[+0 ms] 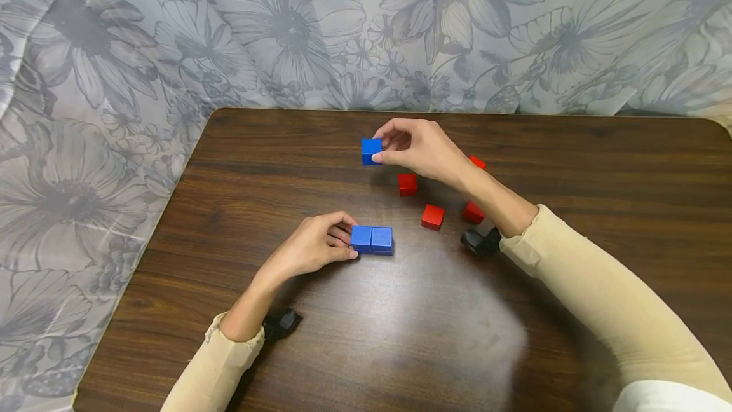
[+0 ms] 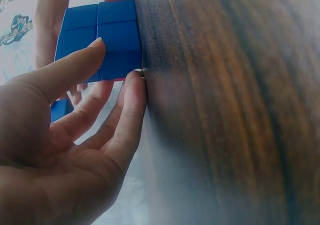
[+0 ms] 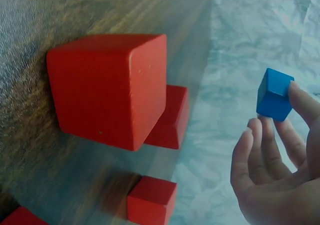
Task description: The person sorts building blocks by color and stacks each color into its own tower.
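Observation:
In the head view my right hand [image 1: 426,148] pinches a blue cube [image 1: 370,148] between thumb and fingers, held up over the far part of the table. The right wrist view shows that blue cube [image 3: 275,97] clear of the tabletop. My left hand [image 1: 311,243] grips the left end of a block of blue cubes [image 1: 382,240] standing on the table. From the left wrist, these blue cubes [image 2: 117,37] form a stack two wide and two high. The left thumb [image 2: 82,65] lies across the near face, with the other fingers around the end.
Red cubes [image 1: 433,217] lie scattered right of the blue stack, some partly hidden beneath my right forearm. One red cube [image 3: 110,90] looms large near the right wrist camera. Floral cloth [image 1: 291,30] hangs behind the brown wooden table [image 1: 629,208].

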Tool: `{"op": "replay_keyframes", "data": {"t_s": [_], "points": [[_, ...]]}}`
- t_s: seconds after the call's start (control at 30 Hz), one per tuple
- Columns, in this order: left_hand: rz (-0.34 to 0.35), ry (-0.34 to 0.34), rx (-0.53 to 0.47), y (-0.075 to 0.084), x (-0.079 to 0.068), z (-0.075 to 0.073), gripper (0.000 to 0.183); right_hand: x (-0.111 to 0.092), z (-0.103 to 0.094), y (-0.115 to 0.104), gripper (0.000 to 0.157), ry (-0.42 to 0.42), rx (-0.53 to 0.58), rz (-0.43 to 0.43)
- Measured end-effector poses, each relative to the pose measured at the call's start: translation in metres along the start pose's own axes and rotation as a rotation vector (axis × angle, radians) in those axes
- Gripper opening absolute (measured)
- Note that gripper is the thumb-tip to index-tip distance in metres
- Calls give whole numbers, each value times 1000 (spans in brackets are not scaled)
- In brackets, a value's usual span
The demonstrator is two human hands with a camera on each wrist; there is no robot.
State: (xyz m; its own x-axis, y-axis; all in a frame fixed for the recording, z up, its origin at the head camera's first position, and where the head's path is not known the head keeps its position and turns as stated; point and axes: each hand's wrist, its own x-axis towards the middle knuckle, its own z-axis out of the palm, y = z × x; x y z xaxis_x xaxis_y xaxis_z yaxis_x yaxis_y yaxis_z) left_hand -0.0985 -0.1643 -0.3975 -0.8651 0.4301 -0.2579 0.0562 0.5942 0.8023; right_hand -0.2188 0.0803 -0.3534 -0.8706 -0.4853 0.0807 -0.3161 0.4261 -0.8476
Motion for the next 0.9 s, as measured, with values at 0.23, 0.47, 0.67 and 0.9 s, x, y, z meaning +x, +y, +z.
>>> {"op": "replay_keyframes", "data": {"t_s": [0.23, 0.47, 0.67, 0.9], "points": [[-2, 14, 2, 1, -1, 0, 37, -10, 0, -7, 30, 12, 24, -27], [5, 22, 8, 1, 0, 2, 37, -19, 1, -11, 29, 16, 38, -34], [11, 30, 17, 2, -1, 3, 36, -25, 0, -10, 28, 13, 46, -35], [15, 33, 21, 4, -2, 2, 35, -33, 0, -11, 29, 17, 56, -35]]}}
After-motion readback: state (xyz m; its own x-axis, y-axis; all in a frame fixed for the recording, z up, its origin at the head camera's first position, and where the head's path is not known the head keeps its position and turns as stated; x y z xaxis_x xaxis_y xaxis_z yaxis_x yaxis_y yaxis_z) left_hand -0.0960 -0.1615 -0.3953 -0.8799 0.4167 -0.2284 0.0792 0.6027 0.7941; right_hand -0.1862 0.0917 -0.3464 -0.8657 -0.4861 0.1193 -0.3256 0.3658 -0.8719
